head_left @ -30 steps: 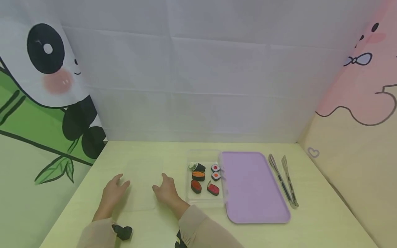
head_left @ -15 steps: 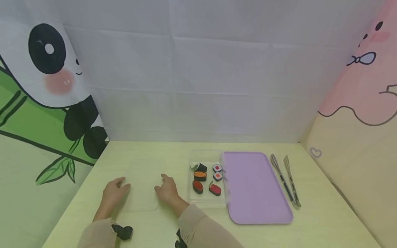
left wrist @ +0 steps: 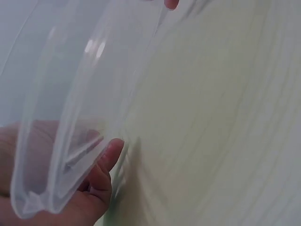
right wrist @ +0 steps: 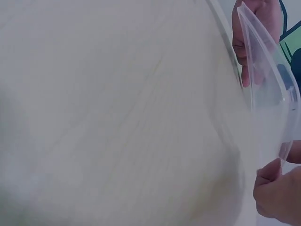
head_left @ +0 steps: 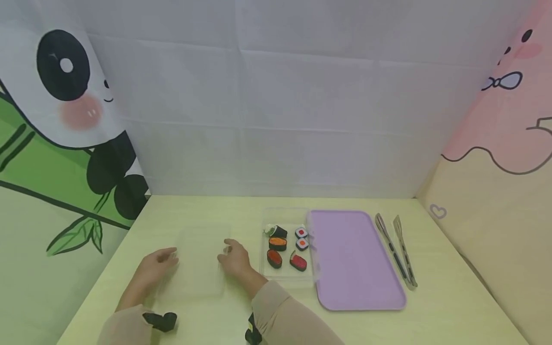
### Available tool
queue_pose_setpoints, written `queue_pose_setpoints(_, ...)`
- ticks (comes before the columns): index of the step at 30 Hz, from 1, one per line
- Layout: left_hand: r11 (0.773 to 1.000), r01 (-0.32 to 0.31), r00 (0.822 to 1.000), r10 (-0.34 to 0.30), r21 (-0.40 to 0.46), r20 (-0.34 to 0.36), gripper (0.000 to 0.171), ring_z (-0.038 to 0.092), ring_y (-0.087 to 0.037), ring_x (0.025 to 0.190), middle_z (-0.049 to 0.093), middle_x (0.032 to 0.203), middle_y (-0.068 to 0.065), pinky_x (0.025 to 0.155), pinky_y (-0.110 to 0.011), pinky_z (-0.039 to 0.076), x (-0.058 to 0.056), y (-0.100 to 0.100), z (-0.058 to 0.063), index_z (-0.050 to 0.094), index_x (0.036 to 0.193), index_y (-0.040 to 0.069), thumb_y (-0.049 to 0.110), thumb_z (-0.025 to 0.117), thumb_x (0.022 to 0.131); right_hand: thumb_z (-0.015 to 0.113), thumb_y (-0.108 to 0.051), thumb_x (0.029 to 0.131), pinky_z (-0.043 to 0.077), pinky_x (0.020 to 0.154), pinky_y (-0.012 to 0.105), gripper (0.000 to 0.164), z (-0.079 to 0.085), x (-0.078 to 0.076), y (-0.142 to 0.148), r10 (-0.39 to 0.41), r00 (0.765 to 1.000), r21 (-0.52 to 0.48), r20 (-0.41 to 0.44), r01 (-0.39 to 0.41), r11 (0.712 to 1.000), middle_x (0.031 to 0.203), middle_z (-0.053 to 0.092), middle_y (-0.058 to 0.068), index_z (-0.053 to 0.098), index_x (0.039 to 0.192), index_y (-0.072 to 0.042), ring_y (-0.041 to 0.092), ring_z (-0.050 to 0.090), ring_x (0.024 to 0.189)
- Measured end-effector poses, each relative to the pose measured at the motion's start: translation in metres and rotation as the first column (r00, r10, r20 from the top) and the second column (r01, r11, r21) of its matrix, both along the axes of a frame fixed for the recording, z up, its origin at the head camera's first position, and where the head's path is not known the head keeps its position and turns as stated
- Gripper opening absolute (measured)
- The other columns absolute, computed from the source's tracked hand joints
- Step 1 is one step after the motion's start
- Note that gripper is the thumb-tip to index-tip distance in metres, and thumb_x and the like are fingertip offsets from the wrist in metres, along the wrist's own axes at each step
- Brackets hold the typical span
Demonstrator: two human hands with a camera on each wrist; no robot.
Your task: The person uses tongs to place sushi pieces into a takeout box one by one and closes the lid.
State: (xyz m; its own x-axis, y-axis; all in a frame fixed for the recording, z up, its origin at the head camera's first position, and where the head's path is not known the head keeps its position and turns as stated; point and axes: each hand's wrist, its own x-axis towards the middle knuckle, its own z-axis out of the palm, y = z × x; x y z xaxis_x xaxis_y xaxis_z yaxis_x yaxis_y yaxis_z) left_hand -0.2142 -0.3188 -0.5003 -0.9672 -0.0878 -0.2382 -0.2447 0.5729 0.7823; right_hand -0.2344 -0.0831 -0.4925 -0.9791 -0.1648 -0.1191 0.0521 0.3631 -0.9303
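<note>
Between my two hands is a clear, shallow plastic lid (head_left: 200, 263) with a raised rim, its outline faint against the pale table. My left hand (head_left: 155, 266) pinches its left edge, and my right hand (head_left: 237, 261) pinches the right edge with thumb and fingers. Both wrist views show the lid up close, the see-through rim (left wrist: 70, 117) in the left one and a curved corner of the lid (right wrist: 273, 80) in the right one. A clear container (head_left: 288, 278) stands just right of my right hand, with several sushi pieces (head_left: 277, 244) in it.
A purple tray (head_left: 358, 263) lies against the container's right side. Farther right is a pair of metal tongs (head_left: 396, 251), its arms spread. A white cloth backdrop (head_left: 276, 120) rises behind the table, with printed side panels left and right.
Both hands have closed their fingers on the lid's edges. The lid has shifted slightly to the right and toward me. The left forearm has swung a little left.
</note>
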Motion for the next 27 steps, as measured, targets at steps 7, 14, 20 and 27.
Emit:
queue_pose_setpoints(7, 0.997, 0.001, 0.999, -0.003, 0.081, 0.032, 0.065, 0.028, -0.050, 0.134, 0.030, 0.148, -0.032, 0.107, -0.062, 0.027, 0.003, 0.003, 0.009, 0.038, 0.146, -0.001, 0.042, 0.052, 0.100, 0.069, -0.006, 0.087, 0.054, 0.074, 0.032, 0.043, 0.029, -0.003, 0.012, 0.076, 0.996, 0.146, -0.047, -0.068, 0.987, 0.104, 0.065, 0.009, 0.058, 0.129, -0.002, 0.023, 0.062, 0.093)
queue_pose_setpoints(14, 0.973, 0.070, 0.996, -0.054, 0.219, -0.076, 0.061, 0.036, -0.043, 0.133, 0.039, 0.146, -0.028, 0.109, -0.059, 0.027, 0.000, 0.022, 0.033, 0.038, 0.146, -0.001, 0.032, 0.058, 0.100, 0.070, -0.009, 0.089, 0.050, 0.064, 0.028, 0.041, 0.067, -0.011, 0.046, 0.118, 0.992, 0.128, -0.035, -0.113, 0.985, 0.094, 0.059, 0.002, 0.060, 0.128, -0.005, 0.015, 0.056, 0.079)
queue_pose_setpoints(20, 0.952, 0.146, 0.982, -0.107, 0.269, -0.153, 0.057, 0.040, -0.040, 0.132, 0.045, 0.142, -0.025, 0.110, -0.057, 0.028, -0.006, 0.046, 0.053, 0.039, 0.146, -0.001, 0.024, 0.061, 0.099, 0.071, -0.011, 0.089, 0.051, 0.065, 0.029, 0.039, 0.082, -0.018, 0.081, 0.115, 0.993, 0.067, -0.010, -0.114, 0.991, 0.096, 0.059, 0.001, 0.060, 0.127, -0.008, 0.020, 0.060, 0.081)
queue_pose_setpoints(27, 0.934, 0.203, 0.969, -0.148, 0.293, -0.200, 0.054, 0.040, -0.040, 0.131, 0.047, 0.139, -0.025, 0.109, -0.056, 0.031, -0.019, 0.081, 0.067, 0.042, 0.144, -0.002, 0.018, 0.061, 0.098, 0.069, -0.010, 0.091, 0.055, 0.078, 0.041, 0.043, 0.094, -0.021, 0.120, 0.101, 0.995, 0.015, -0.008, -0.101, 0.995, 0.102, 0.058, 0.006, 0.056, 0.131, -0.007, 0.023, 0.059, 0.086)
